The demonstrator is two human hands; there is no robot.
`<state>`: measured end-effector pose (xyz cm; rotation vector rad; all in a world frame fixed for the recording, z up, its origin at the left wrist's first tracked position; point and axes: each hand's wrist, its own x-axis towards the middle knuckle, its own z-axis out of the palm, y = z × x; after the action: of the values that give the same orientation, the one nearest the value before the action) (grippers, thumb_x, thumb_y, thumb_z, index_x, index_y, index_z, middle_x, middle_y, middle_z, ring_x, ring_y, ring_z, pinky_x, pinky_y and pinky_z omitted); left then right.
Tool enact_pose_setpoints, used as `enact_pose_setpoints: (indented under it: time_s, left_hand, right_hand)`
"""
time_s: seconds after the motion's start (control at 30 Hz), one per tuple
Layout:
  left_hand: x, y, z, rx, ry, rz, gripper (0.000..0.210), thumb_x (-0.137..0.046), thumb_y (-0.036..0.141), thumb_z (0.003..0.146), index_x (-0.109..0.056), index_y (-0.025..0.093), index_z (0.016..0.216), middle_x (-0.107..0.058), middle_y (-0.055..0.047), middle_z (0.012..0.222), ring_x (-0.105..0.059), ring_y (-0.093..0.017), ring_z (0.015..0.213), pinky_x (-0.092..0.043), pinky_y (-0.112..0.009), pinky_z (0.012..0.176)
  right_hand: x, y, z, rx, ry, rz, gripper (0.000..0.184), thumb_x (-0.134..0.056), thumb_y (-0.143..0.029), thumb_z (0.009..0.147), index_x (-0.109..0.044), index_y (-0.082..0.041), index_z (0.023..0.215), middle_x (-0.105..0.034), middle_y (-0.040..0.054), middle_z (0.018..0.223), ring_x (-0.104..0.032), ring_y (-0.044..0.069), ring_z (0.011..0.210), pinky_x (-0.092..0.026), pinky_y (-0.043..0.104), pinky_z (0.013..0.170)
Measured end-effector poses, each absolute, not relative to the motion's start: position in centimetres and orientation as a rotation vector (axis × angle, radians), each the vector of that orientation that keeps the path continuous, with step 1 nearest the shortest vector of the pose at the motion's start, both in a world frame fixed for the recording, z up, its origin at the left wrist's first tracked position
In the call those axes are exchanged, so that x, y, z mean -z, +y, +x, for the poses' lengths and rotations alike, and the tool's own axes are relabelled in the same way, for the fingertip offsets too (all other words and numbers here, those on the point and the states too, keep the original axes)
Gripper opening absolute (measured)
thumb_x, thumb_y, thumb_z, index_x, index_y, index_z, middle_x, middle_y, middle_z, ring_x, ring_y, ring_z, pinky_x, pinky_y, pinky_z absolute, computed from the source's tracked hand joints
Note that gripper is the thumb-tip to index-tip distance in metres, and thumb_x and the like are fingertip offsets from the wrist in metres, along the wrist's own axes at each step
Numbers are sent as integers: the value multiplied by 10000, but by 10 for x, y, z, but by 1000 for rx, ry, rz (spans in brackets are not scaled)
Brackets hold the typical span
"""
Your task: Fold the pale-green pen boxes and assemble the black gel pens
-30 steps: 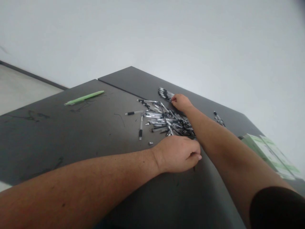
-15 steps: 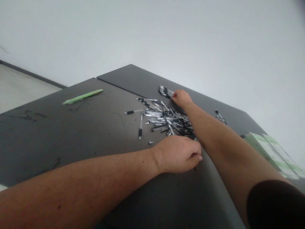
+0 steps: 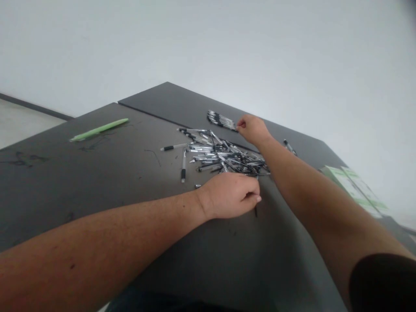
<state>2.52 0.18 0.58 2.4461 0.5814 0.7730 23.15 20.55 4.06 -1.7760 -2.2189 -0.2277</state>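
My left hand (image 3: 232,196) is closed in front of a heap of clear-and-black pens (image 3: 224,156). A slim dark end (image 3: 256,211) pokes out below its fingers, seemingly of a pen; the palm hides the rest. Farther back, my right hand (image 3: 253,129) pinches at the near end of a neat row of pens (image 3: 221,120) lying side by side. Its fingertips cover the end of a pen there. Two loose pens with black grips, one crosswise (image 3: 175,147) and one lengthwise (image 3: 183,167), lie left of the heap.
A large green pen-shaped object (image 3: 99,130) lies on the dark table (image 3: 107,173) at the left. Beyond my right forearm are a few more pens (image 3: 290,147) and green-and-white boxes (image 3: 355,188). A white wall (image 3: 208,47) stands behind.
The view has shifted, so most things appear farther left and slightly higher. My right hand has moved a little rightward from the row of pens, showing more of it. My left hand stays closed.
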Motion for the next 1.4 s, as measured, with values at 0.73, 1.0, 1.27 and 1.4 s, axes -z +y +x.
enact_pose_setpoints:
  time_s: [0.73, 1.0, 1.27, 1.4]
  left_hand:
    - [-11, 2, 23, -775, 683, 2463, 203, -636, 323, 1020, -766, 215, 908, -794, 6, 814, -725, -165, 734, -470, -280, 709]
    - [-12, 3, 21, -730, 698, 2500, 210, -628, 339, 1022, -762, 229, 903, -811, 8, 840, -733, -164, 750, -475, -277, 722]
    - [-11, 4, 22, -706, 663, 2508, 205, -629, 328, 1031, -773, 222, 930, -812, 9, 854, -751, -167, 773, -480, -276, 737]
    - [-12, 4, 22, -706, 661, 2518, 208, -625, 326, 1033, -774, 220, 933, -808, 7, 854, -746, -169, 770, -475, -278, 732]
  right_hand:
    - [-13, 1, 385, 180, -1926, -1903, 215, -694, -379, 993, -808, -238, 1111, -869, 119, 1074, -791, 327, 1033, -611, 452, 973]
    - [-3, 7, 350, 263, -2094, -2006, 294, -713, -387, 1037, -748, -214, 1273, -842, 175, 1214, -774, 389, 1167, -605, 495, 1024]
    - [1, 11, 346, 247, -2104, -2023, 299, -723, -366, 1030, -751, -209, 1283, -856, 161, 1165, -785, 378, 1129, -614, 478, 1007]
    - [2, 14, 347, 245, -2120, -2018, 285, -717, -294, 1026, -788, -192, 1282, -859, 160, 1180, -788, 373, 1164, -613, 472, 1054]
